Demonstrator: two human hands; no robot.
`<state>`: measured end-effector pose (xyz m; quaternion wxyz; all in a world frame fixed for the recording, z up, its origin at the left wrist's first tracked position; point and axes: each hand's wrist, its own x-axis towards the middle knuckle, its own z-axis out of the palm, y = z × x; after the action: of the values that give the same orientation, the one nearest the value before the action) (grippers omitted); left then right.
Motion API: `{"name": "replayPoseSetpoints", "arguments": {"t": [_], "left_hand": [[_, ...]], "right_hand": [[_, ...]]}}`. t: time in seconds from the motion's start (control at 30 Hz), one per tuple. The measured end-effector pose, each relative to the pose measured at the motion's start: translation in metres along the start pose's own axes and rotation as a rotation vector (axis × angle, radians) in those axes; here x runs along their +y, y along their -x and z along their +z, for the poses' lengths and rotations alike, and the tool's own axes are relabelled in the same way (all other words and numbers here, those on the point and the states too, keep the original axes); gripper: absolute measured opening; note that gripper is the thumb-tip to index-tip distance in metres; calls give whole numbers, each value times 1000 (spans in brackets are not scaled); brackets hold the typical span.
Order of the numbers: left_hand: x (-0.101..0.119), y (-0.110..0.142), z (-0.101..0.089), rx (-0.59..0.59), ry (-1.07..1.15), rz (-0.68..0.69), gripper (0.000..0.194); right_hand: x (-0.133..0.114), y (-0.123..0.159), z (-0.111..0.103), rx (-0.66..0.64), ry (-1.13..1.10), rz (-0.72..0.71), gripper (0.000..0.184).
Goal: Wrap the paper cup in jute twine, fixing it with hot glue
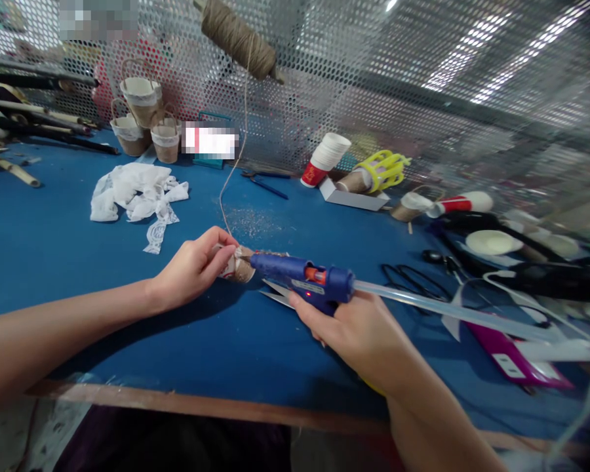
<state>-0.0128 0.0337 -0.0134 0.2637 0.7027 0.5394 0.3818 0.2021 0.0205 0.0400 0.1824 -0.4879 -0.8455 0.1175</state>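
Note:
My left hand (199, 265) is closed round a small paper cup (243, 270) partly wrapped in brown twine, which lies on its side near the middle of the blue table. From the cup a strand of twine (222, 196) runs up to a spool (238, 39). My right hand (358, 334) grips a blue glue gun (299, 272) with a red light lit and a long clear glue stick (423, 301) in its back. The gun's nozzle is at the cup, beside my left fingertips. Scissors (278, 294) lie beneath the gun, their handles mostly hidden by my right hand.
White lace (132, 190) lies at the left, before several twine-wrapped baskets (140, 98). Pliers (268, 183), stacked paper cups (327, 157) and a white box lid (354, 196) are at the back. Cables (408, 282) and a purple packet (516, 354) clutter the right. A mesh panel (285, 118) stands behind.

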Motion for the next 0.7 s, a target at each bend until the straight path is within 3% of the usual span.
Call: {"name": "replayPoseSetpoints", "arguments": {"t": [0.4,0.7], "left_hand": [[1,0,0,-11,16,2,21],[-1,-1,0,12,-32,31,21]], "right_hand": [[-2,1,-2,-27,12,-11,26],[0,-4,-2,16,29,-57,19]]}}
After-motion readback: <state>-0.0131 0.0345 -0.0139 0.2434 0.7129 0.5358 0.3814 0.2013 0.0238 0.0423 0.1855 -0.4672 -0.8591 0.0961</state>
